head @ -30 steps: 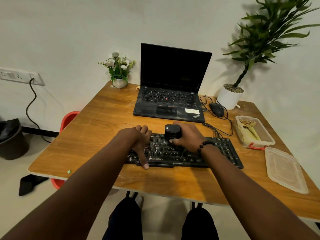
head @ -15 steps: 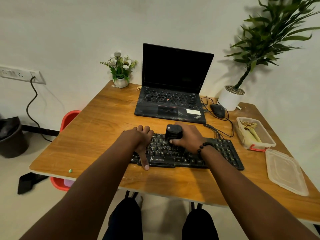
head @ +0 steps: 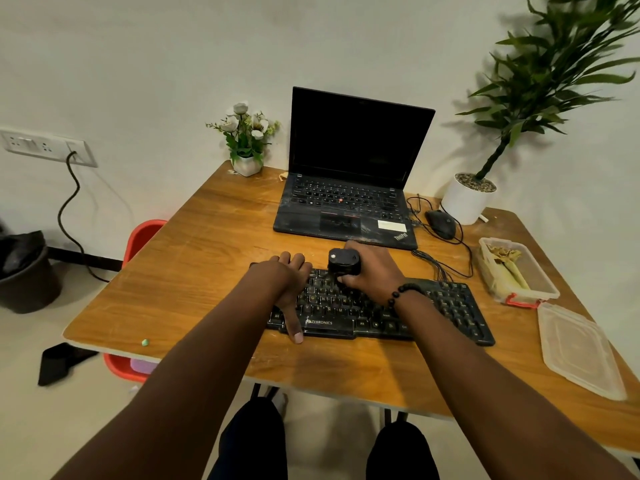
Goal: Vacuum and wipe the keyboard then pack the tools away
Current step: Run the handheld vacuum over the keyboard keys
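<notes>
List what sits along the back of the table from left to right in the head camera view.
Small flower pot → open laptop → black mouse → white pot of the tall plant.

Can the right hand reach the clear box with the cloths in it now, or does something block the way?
Probably not yet: the right hand grips the small vacuum on the keyboard. The clear box stands open to its right, with only bare table between.

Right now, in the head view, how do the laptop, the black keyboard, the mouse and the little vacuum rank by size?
1. Laptop
2. Keyboard, partly covered by arms
3. Mouse and vacuum: look alike; the right hand partly hides the vacuum.
</notes>
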